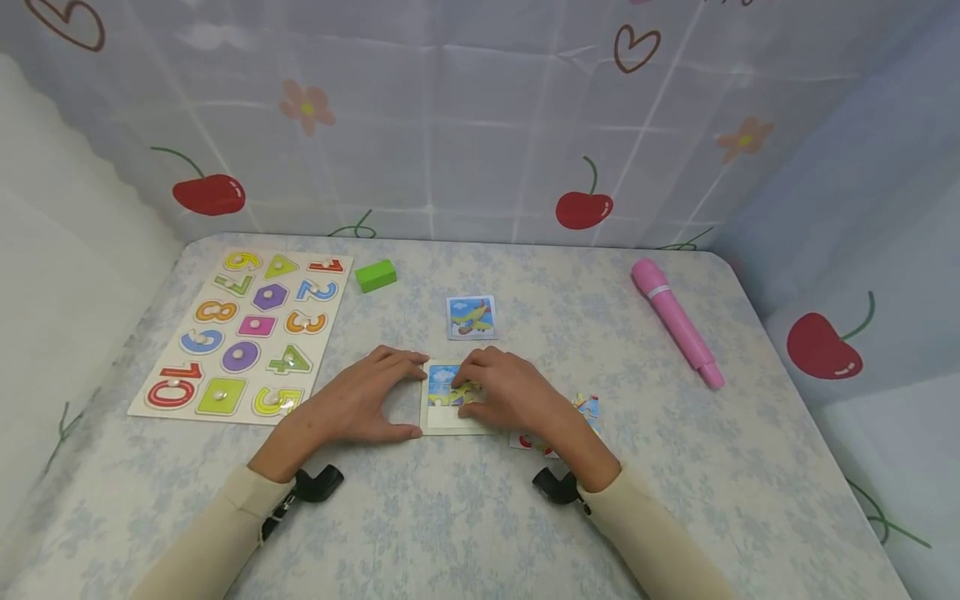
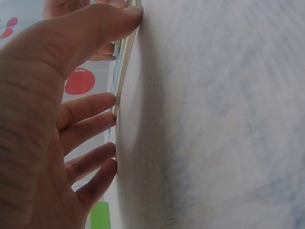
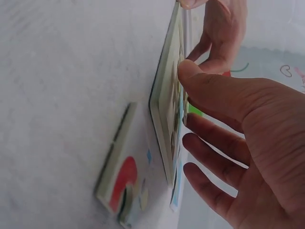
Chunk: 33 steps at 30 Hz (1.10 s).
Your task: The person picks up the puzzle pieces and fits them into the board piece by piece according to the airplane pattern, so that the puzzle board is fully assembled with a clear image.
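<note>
A shallow white puzzle tray (image 1: 442,422) lies in the middle of the table, its upper part filled with picture pieces (image 1: 442,385). My left hand (image 1: 360,400) rests at the tray's left side, fingers loosely extended, with thumb tip (image 2: 136,16) and fingertips against its edge. Over the tray's right half, my right hand (image 1: 513,396) bends its fingers and thumb around a puzzle piece (image 1: 471,392), which they partly hide. Loose puzzle pieces (image 1: 589,408) lie right of the tray, partly under my right forearm; one shows a red patch (image 3: 125,179).
Behind the tray lies a small airplane picture card (image 1: 471,318). A number-and-shape peg board (image 1: 255,354) takes up the left side, with a green block (image 1: 376,276) near its far corner. To the right lies a pink cylindrical stick (image 1: 678,323). A printed curtain (image 1: 480,125) borders the back.
</note>
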{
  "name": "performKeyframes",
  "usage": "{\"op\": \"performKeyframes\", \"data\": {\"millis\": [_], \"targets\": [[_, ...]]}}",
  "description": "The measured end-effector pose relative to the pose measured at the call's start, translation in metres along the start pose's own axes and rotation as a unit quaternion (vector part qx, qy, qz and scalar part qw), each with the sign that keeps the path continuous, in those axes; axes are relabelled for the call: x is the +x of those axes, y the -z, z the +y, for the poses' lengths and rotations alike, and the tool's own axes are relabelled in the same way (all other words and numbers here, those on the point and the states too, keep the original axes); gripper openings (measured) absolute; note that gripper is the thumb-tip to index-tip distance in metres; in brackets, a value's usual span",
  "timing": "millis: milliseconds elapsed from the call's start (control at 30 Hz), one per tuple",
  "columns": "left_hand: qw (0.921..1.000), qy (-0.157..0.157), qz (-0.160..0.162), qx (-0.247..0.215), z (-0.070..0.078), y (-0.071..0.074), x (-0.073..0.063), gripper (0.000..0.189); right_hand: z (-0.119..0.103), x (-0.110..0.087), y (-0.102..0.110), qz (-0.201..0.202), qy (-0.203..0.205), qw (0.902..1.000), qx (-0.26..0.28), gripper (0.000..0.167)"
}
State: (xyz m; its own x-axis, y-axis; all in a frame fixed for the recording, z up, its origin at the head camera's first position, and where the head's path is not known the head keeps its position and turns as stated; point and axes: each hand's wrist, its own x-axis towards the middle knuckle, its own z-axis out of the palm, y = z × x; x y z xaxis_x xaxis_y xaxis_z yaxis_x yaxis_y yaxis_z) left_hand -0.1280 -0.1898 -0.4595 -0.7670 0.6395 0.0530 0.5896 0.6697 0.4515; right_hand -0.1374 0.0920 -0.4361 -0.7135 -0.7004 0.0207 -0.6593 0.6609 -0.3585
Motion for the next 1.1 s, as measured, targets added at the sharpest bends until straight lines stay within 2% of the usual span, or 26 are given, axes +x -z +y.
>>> {"op": "performKeyframes", "data": {"millis": [533, 900, 1100], "targets": [[1.0000, 0.005, -0.001, 0.000, 0.000, -0.001, 0.001, 0.072, -0.002, 0.001, -0.005, 0.002, -0.011, 0.9999, 0.000, 0.030], [1.0000, 0.004, 0.000, -0.002, -0.001, -0.002, 0.000, 0.072, 0.004, 0.000, -0.002, -0.019, 0.008, 0.9994, 0.029, 0.027], [1.0000, 0.009, -0.002, 0.001, 0.000, -0.002, 0.001, 0.073, 0.009, -0.002, 0.005, -0.034, -0.003, 0.9975, 0.062, 0.026]]}}
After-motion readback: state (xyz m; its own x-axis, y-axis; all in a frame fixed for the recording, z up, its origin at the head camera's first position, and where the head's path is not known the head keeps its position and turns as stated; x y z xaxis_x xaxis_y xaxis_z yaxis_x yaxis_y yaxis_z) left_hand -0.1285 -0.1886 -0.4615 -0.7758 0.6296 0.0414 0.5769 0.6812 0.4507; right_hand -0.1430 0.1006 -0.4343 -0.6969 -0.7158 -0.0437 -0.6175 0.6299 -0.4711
